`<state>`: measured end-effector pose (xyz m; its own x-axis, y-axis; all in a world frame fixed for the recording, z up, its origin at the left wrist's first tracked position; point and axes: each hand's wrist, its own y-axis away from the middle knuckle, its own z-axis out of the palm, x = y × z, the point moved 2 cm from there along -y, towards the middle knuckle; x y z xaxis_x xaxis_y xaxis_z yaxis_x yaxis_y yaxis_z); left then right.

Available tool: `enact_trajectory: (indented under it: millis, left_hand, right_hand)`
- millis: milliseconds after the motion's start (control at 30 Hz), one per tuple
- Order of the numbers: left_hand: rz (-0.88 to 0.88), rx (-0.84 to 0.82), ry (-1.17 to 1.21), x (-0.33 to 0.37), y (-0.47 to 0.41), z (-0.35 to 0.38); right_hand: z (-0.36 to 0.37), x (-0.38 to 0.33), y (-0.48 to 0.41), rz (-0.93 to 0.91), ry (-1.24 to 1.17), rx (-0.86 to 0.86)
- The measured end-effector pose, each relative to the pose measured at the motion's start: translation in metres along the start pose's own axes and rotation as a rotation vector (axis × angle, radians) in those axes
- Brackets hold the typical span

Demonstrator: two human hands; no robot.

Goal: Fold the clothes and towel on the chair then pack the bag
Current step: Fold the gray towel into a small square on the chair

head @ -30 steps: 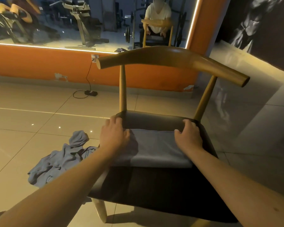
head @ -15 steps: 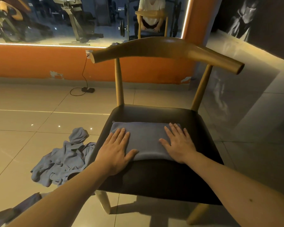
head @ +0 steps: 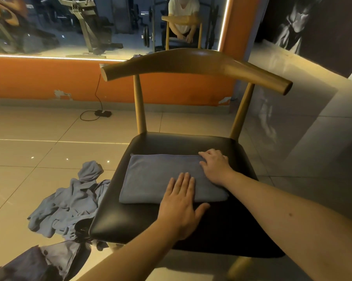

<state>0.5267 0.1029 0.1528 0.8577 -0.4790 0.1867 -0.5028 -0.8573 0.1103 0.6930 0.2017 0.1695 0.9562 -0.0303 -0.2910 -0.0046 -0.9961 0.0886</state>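
Head view: your left hand (head: 179, 201) and right hand (head: 214, 166) rest open-palmed on the towel (head: 157, 177). Crumpled clothes (head: 69, 205) lie left of the chair (head: 171, 142).

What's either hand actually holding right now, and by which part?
Left hand lies flat on the folded blue-grey cloth towel, no grip. Right hand covers its right end with fingers bent; a pinch on that edge can't be confirmed.

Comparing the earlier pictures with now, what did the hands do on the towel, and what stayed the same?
Both hands let go of the far edge of the towel and flattened on it. Since then the left hand has slid right along the near edge, and the right hand has moved to the far right corner. The towel stays folded on the chair seat; the blue garment stays on the floor.
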Motion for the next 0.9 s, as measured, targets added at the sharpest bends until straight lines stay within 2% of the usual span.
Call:
enact_trajectory:
  millis: [233, 500, 700, 767, 900]
  left_hand:
    - [0.084, 0.021, -0.028, -0.008, 0.007, -0.002]
    - [0.188, 0.101, -0.025, 0.006, 0.056, 0.004]
    - [0.138, 0.076, -0.1, 0.018, 0.09, 0.026]
    - [0.132, 0.132, -0.13, 0.023, 0.097, 0.028]
    - [0.161, 0.173, -0.079, 0.03, 0.116, 0.019]
  right_hand:
    - [-0.025, 0.008, 0.002, 0.062, -0.143, 0.044]
    - [-0.043, 0.023, 0.068, 0.287, -0.406, -0.117]
    - [-0.035, 0.042, 0.142, 0.496, -0.708, -0.225]
    - [-0.031, 0.04, 0.17, 0.559, -0.85, -0.279]
    - [-0.02, 0.037, 0.219, 0.58, -1.014, -0.361]
